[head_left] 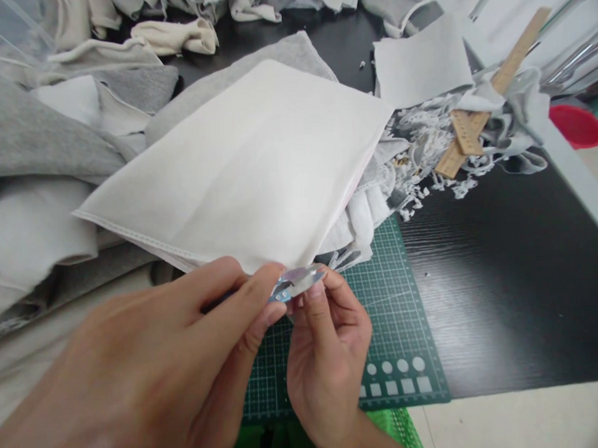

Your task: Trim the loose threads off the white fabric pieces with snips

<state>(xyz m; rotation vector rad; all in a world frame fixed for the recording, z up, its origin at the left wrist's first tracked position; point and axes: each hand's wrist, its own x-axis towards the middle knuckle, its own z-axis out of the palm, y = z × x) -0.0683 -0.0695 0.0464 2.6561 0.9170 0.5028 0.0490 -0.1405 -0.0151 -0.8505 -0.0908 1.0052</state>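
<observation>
I see both hands pinching a small shiny label (its print too blurred to read): left hand and right hand meet at the near edge of a folded white cloth, above the green cutting mat on the table.

I see a black wood-grain table carrying a green cutting mat near its front edge. Two wooden rulers lie crossed among white fabric trimmings, with a square grey fabric piece just beside them. Grey and cream cloth piles fill the left side; a red bowl sits beyond the right edge.
</observation>
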